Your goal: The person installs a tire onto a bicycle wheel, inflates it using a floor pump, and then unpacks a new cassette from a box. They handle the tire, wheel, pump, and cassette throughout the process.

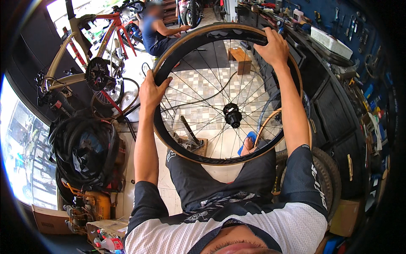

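Observation:
A bicycle wheel [166, 62] with a deep black rim and a tan-edged tyre is held up in front of me, above my lap. My left hand [153, 91] is closed on its left side, thumb on the inner face of the rim. Higher up, at the top right, my right hand [272, 47] grips the tyre and rim with the fingers over the outer edge. Thin dark spokes run to a black hub [232, 116] at the centre. The far sides of both hands' fingers are partly hidden.
On the left hang bicycle frames [63, 80] and a bundle of black tyres [86, 148]. A wooden block [240, 60] stands on the tiled floor ahead. Along the right runs a dark workbench with a white basket [331, 42]. Another person [155, 34] sits at the back.

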`<action>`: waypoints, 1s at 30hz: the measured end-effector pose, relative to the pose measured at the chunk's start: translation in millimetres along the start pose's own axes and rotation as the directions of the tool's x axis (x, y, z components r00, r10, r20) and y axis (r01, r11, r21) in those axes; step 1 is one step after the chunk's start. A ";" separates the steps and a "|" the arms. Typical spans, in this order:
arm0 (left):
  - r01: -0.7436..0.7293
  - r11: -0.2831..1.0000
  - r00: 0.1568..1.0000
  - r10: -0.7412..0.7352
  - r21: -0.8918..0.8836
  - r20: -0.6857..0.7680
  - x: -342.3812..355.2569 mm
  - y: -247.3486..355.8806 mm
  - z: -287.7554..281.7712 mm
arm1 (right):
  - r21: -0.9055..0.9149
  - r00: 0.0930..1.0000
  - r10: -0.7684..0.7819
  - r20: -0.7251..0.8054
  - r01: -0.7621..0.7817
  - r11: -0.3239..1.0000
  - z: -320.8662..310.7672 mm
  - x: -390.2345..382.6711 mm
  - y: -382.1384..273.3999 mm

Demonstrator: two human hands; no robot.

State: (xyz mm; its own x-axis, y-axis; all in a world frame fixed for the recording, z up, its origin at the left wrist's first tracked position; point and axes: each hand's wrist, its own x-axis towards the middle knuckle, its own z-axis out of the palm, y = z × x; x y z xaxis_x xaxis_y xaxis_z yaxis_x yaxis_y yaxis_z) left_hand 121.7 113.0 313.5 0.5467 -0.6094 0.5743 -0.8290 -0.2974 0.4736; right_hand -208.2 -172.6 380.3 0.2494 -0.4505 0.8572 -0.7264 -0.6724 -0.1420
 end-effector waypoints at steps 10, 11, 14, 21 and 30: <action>0.013 0.934 1.000 -0.003 -0.357 0.029 -3.5 -23.2 8.6 | -0.036 1.000 -0.011 -0.021 0.010 0.999 0.3 0.1 13.7; 0.043 0.905 0.998 -0.016 -0.422 0.068 -11.8 -32.4 10.0 | -0.041 0.999 -0.013 -0.034 0.012 0.999 -1.7 -0.8 22.7; 0.335 0.790 0.936 -0.215 -0.514 0.279 -65.3 -121.5 27.6 | -0.031 0.999 0.036 -0.023 -0.037 0.999 -5.5 0.8 22.5; 0.652 0.098 0.737 -0.316 -0.751 0.598 -224.6 -123.7 103.4 | -0.076 0.997 0.024 -0.071 -0.029 0.997 0.2 2.0 89.4; 0.689 -0.228 0.665 -0.178 -0.688 0.725 -290.6 -90.8 143.7 | 0.024 0.974 0.225 -0.013 -0.224 0.974 -5.4 2.7 155.5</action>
State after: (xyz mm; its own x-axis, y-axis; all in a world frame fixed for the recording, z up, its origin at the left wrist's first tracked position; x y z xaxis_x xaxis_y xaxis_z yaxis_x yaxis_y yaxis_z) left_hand 21.3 211.4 7.6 0.4260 -0.8853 -0.1863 0.6464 0.1538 0.7474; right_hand -323.9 -275.2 363.2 0.0715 -0.5825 0.8097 -0.7480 -0.5684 -0.3428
